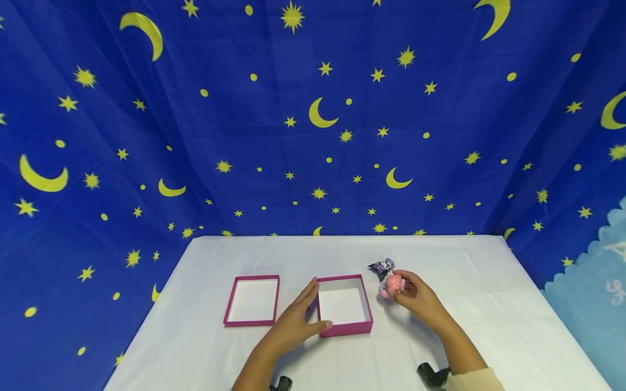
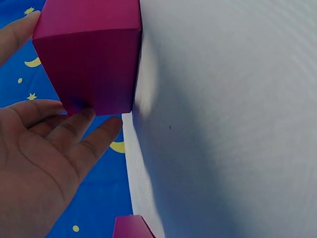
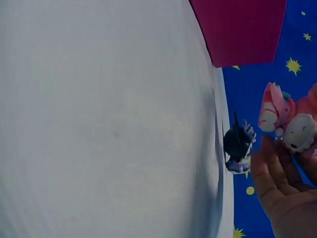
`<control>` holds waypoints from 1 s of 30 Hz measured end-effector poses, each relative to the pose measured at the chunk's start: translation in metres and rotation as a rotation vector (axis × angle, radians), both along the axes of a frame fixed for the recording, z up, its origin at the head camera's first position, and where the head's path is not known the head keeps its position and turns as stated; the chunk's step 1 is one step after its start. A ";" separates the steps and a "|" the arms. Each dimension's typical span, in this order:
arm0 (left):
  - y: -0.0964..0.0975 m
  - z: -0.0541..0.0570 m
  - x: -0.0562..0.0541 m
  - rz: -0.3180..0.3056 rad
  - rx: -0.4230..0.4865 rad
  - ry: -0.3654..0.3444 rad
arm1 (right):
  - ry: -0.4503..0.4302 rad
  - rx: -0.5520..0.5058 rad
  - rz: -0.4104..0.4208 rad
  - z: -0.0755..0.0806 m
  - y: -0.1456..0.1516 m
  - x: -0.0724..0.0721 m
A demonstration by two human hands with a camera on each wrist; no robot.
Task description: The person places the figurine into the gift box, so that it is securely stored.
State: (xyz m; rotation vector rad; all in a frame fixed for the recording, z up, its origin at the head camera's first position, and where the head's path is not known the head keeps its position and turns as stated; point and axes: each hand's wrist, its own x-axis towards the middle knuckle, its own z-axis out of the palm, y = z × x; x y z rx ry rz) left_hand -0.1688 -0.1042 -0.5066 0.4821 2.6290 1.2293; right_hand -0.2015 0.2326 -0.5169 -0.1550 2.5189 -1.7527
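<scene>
My left hand (image 1: 305,315) lies against the left side of an open magenta box (image 1: 345,327) with a white inside. Its fingers run straight along the wall and the thumb sits at the front corner. In the left wrist view the fingertips (image 2: 86,116) touch the box (image 2: 89,54). My right hand (image 1: 408,288) pinches a small pink toy figure (image 1: 391,283) just right of the box, and the right wrist view shows that figure (image 3: 287,119) at my fingertips. A dark purple figure (image 1: 382,267) stands on the table behind it.
A second shallow magenta tray (image 1: 251,322) lies to the left of the box. Everything rests on a white tablecloth (image 1: 489,304). A blue curtain with yellow moons and stars (image 1: 313,119) hangs behind and at both sides.
</scene>
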 end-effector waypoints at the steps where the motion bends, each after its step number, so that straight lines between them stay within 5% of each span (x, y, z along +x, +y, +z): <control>1: 0.000 0.000 0.000 -0.001 0.003 0.000 | 0.005 -0.013 -0.004 0.000 0.000 0.001; 14: 0.002 -0.001 -0.003 -0.019 -0.001 0.003 | 0.110 -0.065 0.021 0.001 -0.008 0.007; 30: 0.005 -0.002 -0.002 -0.027 -0.001 0.001 | 0.086 -0.119 0.071 0.003 -0.025 0.015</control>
